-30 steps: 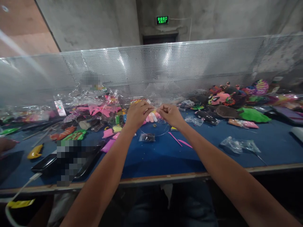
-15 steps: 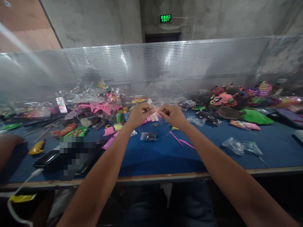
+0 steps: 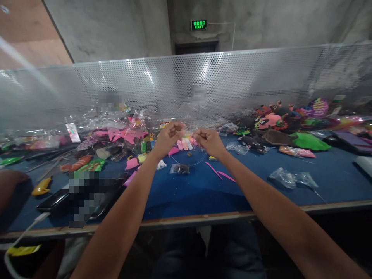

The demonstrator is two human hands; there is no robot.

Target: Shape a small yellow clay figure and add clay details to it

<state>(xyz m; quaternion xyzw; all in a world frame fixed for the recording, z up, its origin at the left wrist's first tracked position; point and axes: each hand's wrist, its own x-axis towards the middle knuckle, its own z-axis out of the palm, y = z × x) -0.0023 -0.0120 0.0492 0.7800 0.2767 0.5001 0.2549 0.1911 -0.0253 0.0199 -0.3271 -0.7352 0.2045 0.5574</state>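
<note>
My left hand [image 3: 168, 138] is raised over the far middle of the table, its fingers curled together. A pale, see-through bit shows at its fingertips, too blurred to name. Level with it on the right, my right hand [image 3: 209, 141] has thumb and fingers pinched; whatever they hold is too small to make out. Between and behind the hands lie several pink and white clay packs [image 3: 186, 144]. Nearer to me, a small clear packet with dark contents [image 3: 180, 168] lies flat. Two thin pink plastic tools [image 3: 214, 170] rest below my right hand.
On the left are a black phone-like device [image 3: 54, 200] with a white cable, a yellow piece [image 3: 42, 186] and another person's arm [image 3: 11, 186]. Crumpled clear bags [image 3: 293, 178] lie right. Colourful clay figures [image 3: 271, 122] line the back, before a perforated metal screen [image 3: 247, 73].
My hands have drawn slightly apart, the left fingers lifting and turning. The white piece beyond my left fingertips no longer shows there. The whole view has shifted slightly.
</note>
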